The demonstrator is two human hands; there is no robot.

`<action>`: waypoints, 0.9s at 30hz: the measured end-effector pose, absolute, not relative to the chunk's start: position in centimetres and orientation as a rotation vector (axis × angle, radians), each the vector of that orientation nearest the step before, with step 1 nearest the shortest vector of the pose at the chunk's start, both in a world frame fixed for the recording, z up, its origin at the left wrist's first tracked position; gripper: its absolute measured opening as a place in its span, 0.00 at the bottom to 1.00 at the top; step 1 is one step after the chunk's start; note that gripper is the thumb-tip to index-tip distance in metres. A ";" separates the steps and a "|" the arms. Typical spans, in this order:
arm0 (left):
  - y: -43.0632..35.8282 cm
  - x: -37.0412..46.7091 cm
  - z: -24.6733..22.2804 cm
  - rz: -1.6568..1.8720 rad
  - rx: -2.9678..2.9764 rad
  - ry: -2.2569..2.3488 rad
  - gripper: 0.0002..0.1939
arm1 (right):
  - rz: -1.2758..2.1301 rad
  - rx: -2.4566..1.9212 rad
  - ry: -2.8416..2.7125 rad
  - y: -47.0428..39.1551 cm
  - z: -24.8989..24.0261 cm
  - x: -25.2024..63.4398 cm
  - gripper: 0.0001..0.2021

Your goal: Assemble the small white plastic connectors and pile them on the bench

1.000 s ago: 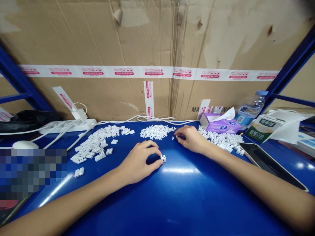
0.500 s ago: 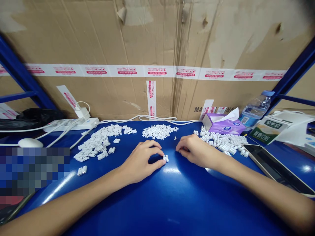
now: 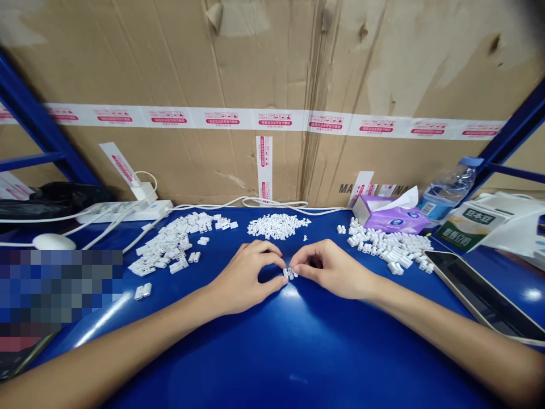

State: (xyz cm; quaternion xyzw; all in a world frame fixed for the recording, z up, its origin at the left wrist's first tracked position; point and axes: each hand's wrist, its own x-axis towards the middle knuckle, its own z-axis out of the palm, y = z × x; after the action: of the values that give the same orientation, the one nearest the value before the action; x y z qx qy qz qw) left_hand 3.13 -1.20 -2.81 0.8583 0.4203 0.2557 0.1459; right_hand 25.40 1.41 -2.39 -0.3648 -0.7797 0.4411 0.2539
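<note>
My left hand [image 3: 251, 277] pinches a small white slotted plastic block [image 3: 286, 274] between thumb and fingertips, low over the blue table. From the other side my right hand [image 3: 326, 267] closes its thumb and forefinger on a tiny white piece [image 3: 296, 274] at the block's right end. Fingertips partly cover both parts, and I cannot tell whether they are joined. Beyond the hands lies a heap of tiny white pieces [image 3: 275, 226]. Flat white plastic blocks [image 3: 166, 244] are piled to the left, and thicker white blocks [image 3: 385, 247] to the right.
A phone [image 3: 485, 292], a purple tissue pack [image 3: 392, 215], a water bottle [image 3: 447, 190] and a printed carton [image 3: 468, 224] stand or lie at right. A power strip [image 3: 157, 210] with white cables is at back left. Cardboard [image 3: 191, 165] backs the table [image 3: 272, 352].
My right hand has moved left to the block and its fingertips now meet it. The left hand has kept its pinch in nearly the same place. The view has shifted slightly.
</note>
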 end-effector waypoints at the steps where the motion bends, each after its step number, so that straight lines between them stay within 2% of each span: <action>1: -1.2 3.1 -2.8 0.737 2.472 1.210 0.06 | 1.210 -0.991 -2.113 1.4 -2.4 25.4 0.07; 27: -1.3 3.1 -2.7 0.739 2.480 1.211 0.05 | 1.140 -1.110 -2.110 1.5 -2.6 24.6 0.05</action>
State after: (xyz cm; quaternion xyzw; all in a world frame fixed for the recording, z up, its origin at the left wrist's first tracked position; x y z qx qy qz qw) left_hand 3.08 -1.28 -2.72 0.8594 0.4194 0.2560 0.1417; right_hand 24.63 1.54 -2.56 -0.4071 -0.7736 0.4180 0.2470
